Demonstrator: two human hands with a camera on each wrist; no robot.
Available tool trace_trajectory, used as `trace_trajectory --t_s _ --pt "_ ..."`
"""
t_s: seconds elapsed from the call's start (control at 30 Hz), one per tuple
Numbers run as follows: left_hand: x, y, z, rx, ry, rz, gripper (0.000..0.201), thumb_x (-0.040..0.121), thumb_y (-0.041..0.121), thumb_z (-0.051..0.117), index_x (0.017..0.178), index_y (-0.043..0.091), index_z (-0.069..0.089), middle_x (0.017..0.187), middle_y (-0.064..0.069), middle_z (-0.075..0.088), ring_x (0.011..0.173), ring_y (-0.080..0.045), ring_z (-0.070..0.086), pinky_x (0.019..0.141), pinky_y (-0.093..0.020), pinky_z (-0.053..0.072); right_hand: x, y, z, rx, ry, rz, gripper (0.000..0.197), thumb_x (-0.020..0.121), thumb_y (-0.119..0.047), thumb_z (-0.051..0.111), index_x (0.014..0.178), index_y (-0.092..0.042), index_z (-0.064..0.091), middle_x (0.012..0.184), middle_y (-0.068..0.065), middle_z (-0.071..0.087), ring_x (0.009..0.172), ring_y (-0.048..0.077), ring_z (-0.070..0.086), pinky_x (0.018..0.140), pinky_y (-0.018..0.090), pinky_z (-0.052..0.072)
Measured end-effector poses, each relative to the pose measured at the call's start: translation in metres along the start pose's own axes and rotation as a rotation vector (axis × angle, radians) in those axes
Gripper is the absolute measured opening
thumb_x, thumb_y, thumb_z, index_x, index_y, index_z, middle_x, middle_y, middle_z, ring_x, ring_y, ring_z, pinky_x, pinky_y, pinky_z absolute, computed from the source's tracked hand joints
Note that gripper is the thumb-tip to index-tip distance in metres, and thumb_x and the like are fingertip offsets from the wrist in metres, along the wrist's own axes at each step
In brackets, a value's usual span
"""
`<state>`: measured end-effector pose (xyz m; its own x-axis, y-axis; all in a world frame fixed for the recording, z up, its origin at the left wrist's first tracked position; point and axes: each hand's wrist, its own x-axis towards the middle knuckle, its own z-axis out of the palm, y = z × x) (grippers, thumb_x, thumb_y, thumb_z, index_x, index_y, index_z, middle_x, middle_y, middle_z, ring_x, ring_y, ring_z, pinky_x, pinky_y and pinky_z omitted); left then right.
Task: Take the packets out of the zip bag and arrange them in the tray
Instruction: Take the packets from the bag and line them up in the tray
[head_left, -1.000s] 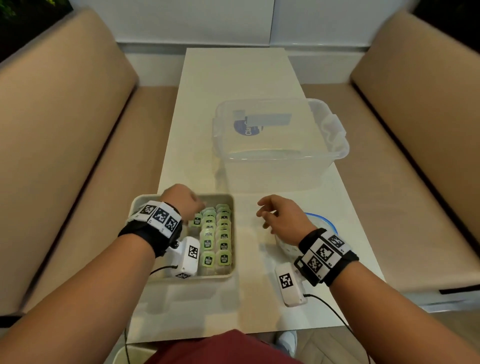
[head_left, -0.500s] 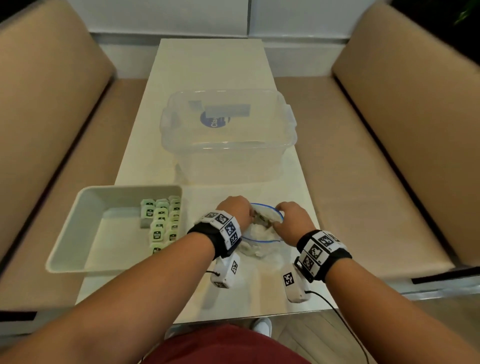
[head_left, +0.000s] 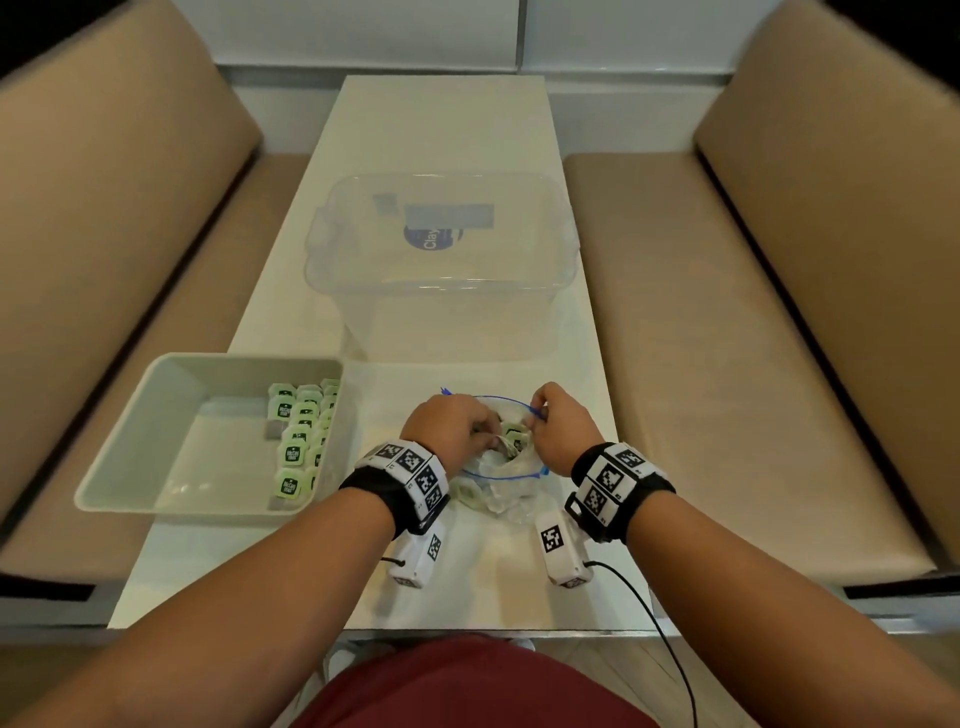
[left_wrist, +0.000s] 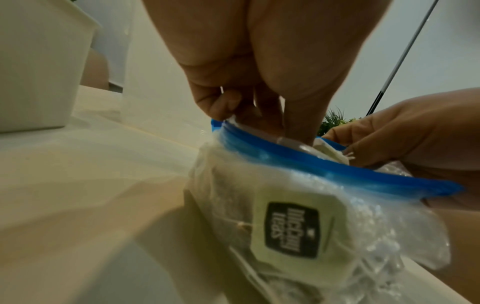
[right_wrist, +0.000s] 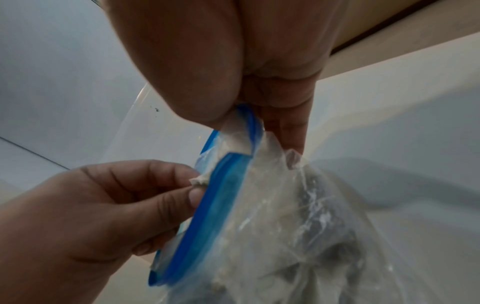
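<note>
The clear zip bag (head_left: 511, 499) with a blue rim (left_wrist: 337, 170) stands open on the table between my hands. My left hand (head_left: 480, 439) reaches into its mouth, and its thumb and fingers (right_wrist: 193, 195) pinch the whitish edge of a packet. My right hand (head_left: 537, 418) pinches the far right side of the blue rim (right_wrist: 246, 121) and holds it up. A pale green packet (left_wrist: 293, 230) with a black label shows through the bag's wall. The white tray (head_left: 119, 467) lies to the left, with several green packets (head_left: 298, 447) lined up along its right side.
A large clear plastic bin (head_left: 441, 270) stands just behind the bag. Tan benches (head_left: 753, 338) run along both sides of the narrow table. A cable (head_left: 660, 623) trails from my right wrist over the table's front edge.
My left hand left the tray and came right to the bag, then went into its mouth. My right hand moved onto the rim and now holds it up.
</note>
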<state>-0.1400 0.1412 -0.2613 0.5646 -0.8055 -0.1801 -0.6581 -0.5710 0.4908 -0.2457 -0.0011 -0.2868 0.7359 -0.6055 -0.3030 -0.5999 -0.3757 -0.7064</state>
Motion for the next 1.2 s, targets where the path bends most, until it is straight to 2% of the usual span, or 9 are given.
trace_trajectory --t_s 0.13,0.23,0.3,0.4,0.57,0.77,1.0,1.1,1.2 --pt "-0.005 0.0 -0.006 -0.136 0.088 -0.02 0.003 0.083 0.031 0.07 0.083 0.031 0.073 0.084 0.013 0.071 0.077 -0.008 0.064 0.075 -0.027 0.053 0.001 0.002 -0.006 0.032 -0.057 -0.017 0.021 0.093 -0.007 0.047 0.106 -0.024 0.052 0.1 0.005 0.064 0.084 0.023 0.061 0.065 0.029 0.049" --pt "-0.008 -0.001 -0.02 -0.327 0.162 -0.058 0.005 0.081 0.027 0.075 0.078 0.03 0.074 0.066 0.015 0.068 0.06 0.0 0.059 0.064 -0.02 0.049 -0.003 -0.005 -0.014 0.055 -0.068 -0.179 0.039 0.089 -0.003 0.05 0.122 -0.024 0.055 0.121 -0.001 0.06 0.108 0.017 0.057 0.091 0.029 0.047" --pt "-0.008 -0.003 -0.032 -0.467 0.196 -0.059 0.005 0.081 0.025 0.077 0.077 0.027 0.074 0.071 0.01 0.071 0.066 -0.004 0.062 0.068 -0.024 0.051 -0.009 -0.017 -0.021 0.19 -0.056 -0.276 0.039 0.087 -0.003 0.052 0.119 -0.026 0.059 0.122 -0.007 0.059 0.115 0.017 0.055 0.099 0.031 0.045" --pt "-0.01 -0.004 -0.047 -0.624 0.229 -0.041 0.005 0.081 0.018 0.078 0.079 0.021 0.074 0.078 0.0 0.074 0.072 -0.011 0.065 0.076 -0.033 0.056 -0.013 -0.039 -0.026 0.415 -0.154 -0.305 0.034 0.084 -0.009 0.053 0.113 -0.021 0.064 0.113 -0.003 0.066 0.106 0.018 0.064 0.091 0.03 0.053" --pt "-0.013 -0.006 -0.065 -0.719 0.252 0.012 0.017 0.082 0.011 0.076 0.078 0.028 0.073 0.082 -0.001 0.075 0.078 -0.013 0.069 0.081 -0.03 0.055 -0.017 -0.058 -0.022 0.523 -0.304 -0.296 0.026 0.095 -0.008 0.058 0.121 -0.012 0.058 0.108 0.014 0.071 0.089 0.02 0.071 0.078 0.032 0.059" --pt "-0.019 -0.009 -0.078 -0.614 0.312 0.012 0.01 0.08 0.021 0.079 0.078 0.028 0.073 0.079 0.001 0.072 0.06 -0.006 0.056 0.068 -0.025 0.051 -0.02 -0.071 -0.013 0.516 -0.271 -0.291 0.014 0.097 -0.017 0.059 0.101 -0.004 0.058 0.089 0.029 0.07 0.07 0.038 0.068 0.071 0.054 0.056" --pt "-0.03 -0.02 -0.102 -0.56 0.397 0.011 0.012 0.083 0.024 0.076 0.074 0.032 0.071 0.073 0.003 0.07 0.066 -0.02 0.06 0.068 -0.031 0.052 -0.027 -0.092 -0.006 0.555 -0.2 -0.24 0.02 0.094 -0.016 0.066 0.084 -0.012 0.049 0.06 0.002 0.064 0.046 0.018 0.049 0.052 0.035 0.043" --pt "-0.037 -0.031 -0.115 -0.488 0.442 0.023 0.009 0.084 0.024 0.074 0.079 0.03 0.07 0.072 0.008 0.069 0.067 -0.009 0.061 0.068 -0.023 0.049 -0.025 -0.097 0.001 0.459 -0.122 -0.289 0.01 0.098 -0.014 0.056 0.09 -0.018 0.052 0.07 -0.003 0.067 0.053 0.016 0.047 0.056 0.037 0.044" --pt "-0.046 -0.041 -0.128 -0.449 0.44 0.032 0.006 0.085 0.024 0.073 0.081 0.027 0.07 0.074 0.005 0.069 0.069 -0.013 0.063 0.067 -0.025 0.052 -0.023 -0.11 0.009 0.434 -0.049 -0.355 0.004 0.097 -0.024 0.06 0.098 -0.024 0.064 0.061 -0.014 0.054 0.057 0.011 0.045 0.061 0.033 0.043"
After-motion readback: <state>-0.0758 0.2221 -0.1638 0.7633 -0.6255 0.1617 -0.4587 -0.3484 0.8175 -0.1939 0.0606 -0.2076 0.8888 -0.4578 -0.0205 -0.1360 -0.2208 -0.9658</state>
